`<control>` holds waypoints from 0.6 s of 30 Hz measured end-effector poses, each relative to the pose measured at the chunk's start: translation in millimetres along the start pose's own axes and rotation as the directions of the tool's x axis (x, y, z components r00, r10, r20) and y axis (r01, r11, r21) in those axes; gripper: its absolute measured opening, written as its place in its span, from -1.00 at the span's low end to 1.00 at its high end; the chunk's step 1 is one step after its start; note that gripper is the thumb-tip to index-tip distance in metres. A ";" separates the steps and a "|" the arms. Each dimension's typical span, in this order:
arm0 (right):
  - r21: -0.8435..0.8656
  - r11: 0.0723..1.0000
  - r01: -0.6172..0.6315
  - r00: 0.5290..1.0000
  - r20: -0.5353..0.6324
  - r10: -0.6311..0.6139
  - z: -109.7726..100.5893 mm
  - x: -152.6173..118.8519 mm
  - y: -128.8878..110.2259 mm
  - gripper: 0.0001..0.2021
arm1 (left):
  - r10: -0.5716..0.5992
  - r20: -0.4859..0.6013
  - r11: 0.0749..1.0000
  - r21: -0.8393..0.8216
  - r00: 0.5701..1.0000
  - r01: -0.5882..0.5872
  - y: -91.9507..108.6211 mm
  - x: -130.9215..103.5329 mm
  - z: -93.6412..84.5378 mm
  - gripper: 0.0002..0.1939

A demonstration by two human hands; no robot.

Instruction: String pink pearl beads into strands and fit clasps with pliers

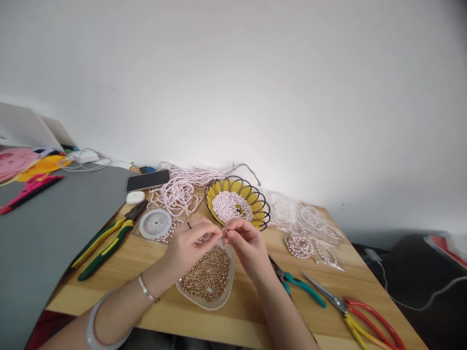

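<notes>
As the bare left hand (pixel 190 244) and bare right hand (pixel 247 244) meet fingertip to fingertip, each grip is pinched closed on a tiny golden piece (pixel 225 234) (too small to make out clearly). It is just above a rounded white bowl (pixel 214 306) of small, shiny gold beads (pixel 207 274) on the pale wooden counter (pixel 244 304). Beyond stands a yellow basket with a black looped-wire rim (pixel 252 197), holding pale pink beads (pixel 226 204); teal-handled pliers (pixel 305 289) lie beside the right forearm (pixel 280 311).
</notes>
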State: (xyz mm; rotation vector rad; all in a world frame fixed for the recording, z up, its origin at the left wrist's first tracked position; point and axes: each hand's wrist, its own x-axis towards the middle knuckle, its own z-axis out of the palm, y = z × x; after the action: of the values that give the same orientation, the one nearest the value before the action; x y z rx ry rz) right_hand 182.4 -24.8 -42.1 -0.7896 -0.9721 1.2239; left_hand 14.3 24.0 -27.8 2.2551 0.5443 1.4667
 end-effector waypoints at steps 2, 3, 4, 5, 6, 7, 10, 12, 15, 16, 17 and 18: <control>-0.007 1.000 0.003 1.000 0.013 -0.003 0.5 0.1 0.7 -0.88 | 0.002 0.004 1.000 0.003 1.000 -0.002 0.5 0.1 0.5 -0.90; -0.011 1.000 0.004 1.000 0.020 -0.004 0.8 0.0 1.0 -0.88 | 0.003 0.005 1.000 0.004 1.000 -0.003 0.7 0.2 0.7 -0.90; -0.015 1.000 0.005 1.000 0.027 -0.005 1.1 -0.1 1.2 -0.88 | 0.004 0.005 1.000 0.006 1.000 -0.004 0.8 0.3 0.8 -0.90; -0.019 1.000 0.006 0.999 0.032 -0.005 1.4 -0.2 1.2 -0.88 | 0.005 0.004 1.000 0.008 1.000 -0.005 0.9 0.4 0.9 -0.89; -0.022 1.000 0.007 0.999 0.036 -0.006 1.6 -0.3 1.2 -0.88 | 0.006 0.004 1.000 0.010 1.000 -0.006 1.0 0.5 0.7 -0.89; -0.023 1.000 0.008 0.999 0.038 -0.007 1.8 -0.5 1.1 -0.88 | 0.008 0.005 1.000 0.011 1.000 -0.008 1.0 0.6 0.5 -0.89; -0.023 1.000 0.004 0.999 0.038 -0.003 2.1 -0.6 0.7 -0.87 | 0.015 0.012 1.000 0.010 1.000 -0.015 0.7 0.2 -0.2 -0.90; -0.026 1.000 -0.005 0.999 0.041 0.006 2.1 -0.4 0.3 -0.86 | 0.019 0.018 1.000 0.005 1.000 -0.019 0.0 -0.4 -0.3 -0.90; -0.031 0.999 -0.023 0.999 0.042 0.024 1.8 0.0 -1.1 -0.84 | 0.017 0.021 1.000 -0.007 1.000 -0.016 -1.1 -1.7 0.0 -0.92; -0.034 0.999 -0.028 0.999 0.041 0.030 1.7 0.1 -1.8 -0.85 | 0.013 0.021 1.000 -0.011 1.000 -0.013 -1.4 -2.0 0.1 -0.92; -0.038 0.999 -0.032 0.999 0.039 0.034 1.6 0.2 -2.4 -0.86 | 0.009 0.022 1.000 -0.014 1.000 -0.009 -1.6 -2.3 0.2 -0.93; -0.043 0.998 -0.035 0.999 0.036 0.036 1.4 0.2 -3.0 -0.87 | 0.004 0.023 1.000 -0.016 1.000 -0.003 -1.7 -2.5 0.3 -0.93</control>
State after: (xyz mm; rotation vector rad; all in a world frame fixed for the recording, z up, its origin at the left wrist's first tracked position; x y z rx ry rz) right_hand 182.2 -25.2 -38.7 -0.8229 -1.0203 1.2556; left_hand 13.4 24.2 -30.8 2.2590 0.5204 1.4404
